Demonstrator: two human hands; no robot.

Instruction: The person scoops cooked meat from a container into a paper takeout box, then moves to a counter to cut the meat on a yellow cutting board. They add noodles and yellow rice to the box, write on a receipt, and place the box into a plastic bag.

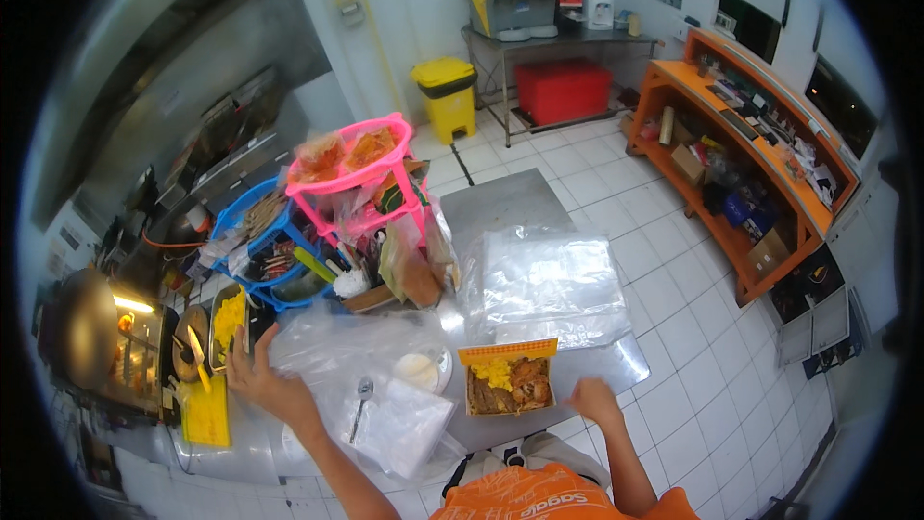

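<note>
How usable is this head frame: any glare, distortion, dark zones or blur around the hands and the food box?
Head view: strong fisheye, floor tiles bowing toward a black rim; glare on the clear plastic sheets and steel table; upper left dim. Left hand and right hand slightly soft; the open food box is evenly lit and readable.

A steel-topped work table [510, 202] carries everything. The open cardboard food box [508, 380] with yellow rice and browned meat sits near its front edge. Behind the box lies a stack of clear plastic sheets [553, 284]. Left of the box are a small round white lidded cup [420, 369], a metal spoon [360, 404] and crumpled clear plastic bags [399, 424]. Further back-left stand pink [356, 178] and blue plastic baskets [255, 231].
</note>
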